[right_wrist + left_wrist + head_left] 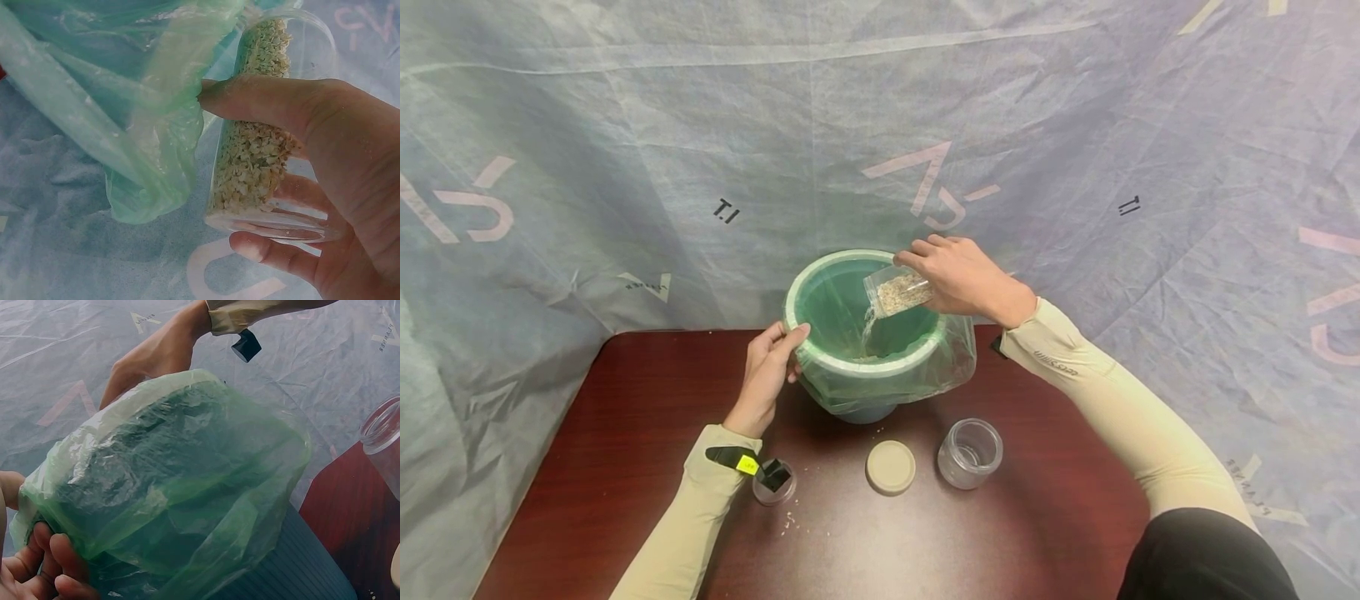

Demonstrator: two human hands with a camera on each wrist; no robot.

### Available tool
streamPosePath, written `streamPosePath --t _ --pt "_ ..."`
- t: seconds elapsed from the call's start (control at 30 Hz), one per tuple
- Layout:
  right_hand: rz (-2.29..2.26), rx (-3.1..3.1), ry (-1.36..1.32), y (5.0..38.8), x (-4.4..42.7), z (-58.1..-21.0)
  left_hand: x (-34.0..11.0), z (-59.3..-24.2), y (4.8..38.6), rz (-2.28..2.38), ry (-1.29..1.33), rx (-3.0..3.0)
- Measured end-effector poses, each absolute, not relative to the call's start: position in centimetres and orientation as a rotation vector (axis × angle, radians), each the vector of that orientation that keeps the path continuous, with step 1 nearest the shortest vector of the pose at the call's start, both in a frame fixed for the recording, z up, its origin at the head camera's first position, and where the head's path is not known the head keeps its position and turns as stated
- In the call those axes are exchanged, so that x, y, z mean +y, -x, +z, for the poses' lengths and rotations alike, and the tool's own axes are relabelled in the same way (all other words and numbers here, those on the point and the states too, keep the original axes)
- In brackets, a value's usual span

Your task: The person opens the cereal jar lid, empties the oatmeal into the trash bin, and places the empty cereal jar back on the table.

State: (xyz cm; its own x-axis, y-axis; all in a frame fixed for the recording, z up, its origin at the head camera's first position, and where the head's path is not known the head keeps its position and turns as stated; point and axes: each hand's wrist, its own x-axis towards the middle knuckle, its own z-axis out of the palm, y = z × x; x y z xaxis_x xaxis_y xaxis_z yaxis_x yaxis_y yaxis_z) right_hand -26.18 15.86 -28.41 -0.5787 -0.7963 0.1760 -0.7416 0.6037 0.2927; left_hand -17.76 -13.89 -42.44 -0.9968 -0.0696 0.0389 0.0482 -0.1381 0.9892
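Observation:
My right hand (962,279) grips a clear plastic jar (880,283) tipped over the trash bin (867,414). Pale, oat-like flakes (250,169) fill part of the jar, and a thin stream falls from its mouth into the bin. In the right wrist view, thumb and fingers wrap around the jar's side. A green plastic bag (187,487) lines the bin and folds over its rim. My left hand (763,371) pinches the bag-covered rim at the left, thumb on top and fingers underneath. The bin's bottom is hidden.
An open clear jar (970,454) stands right of a beige round lid (891,467), both nearer than the bin. A small clear round container (773,496) sits partly hidden by the left wrist camera. Loose flakes (790,523) dot the table. Grey sheeting (820,167) hangs behind.

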Motion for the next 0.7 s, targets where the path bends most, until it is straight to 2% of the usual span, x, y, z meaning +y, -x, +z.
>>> streamPosePath --t 0.7 --pt "-0.268 -2.52 -1.263 25.88 15.68 -28.46 -13.88 -42.41 17.75 -2.322 -0.029 -1.997"
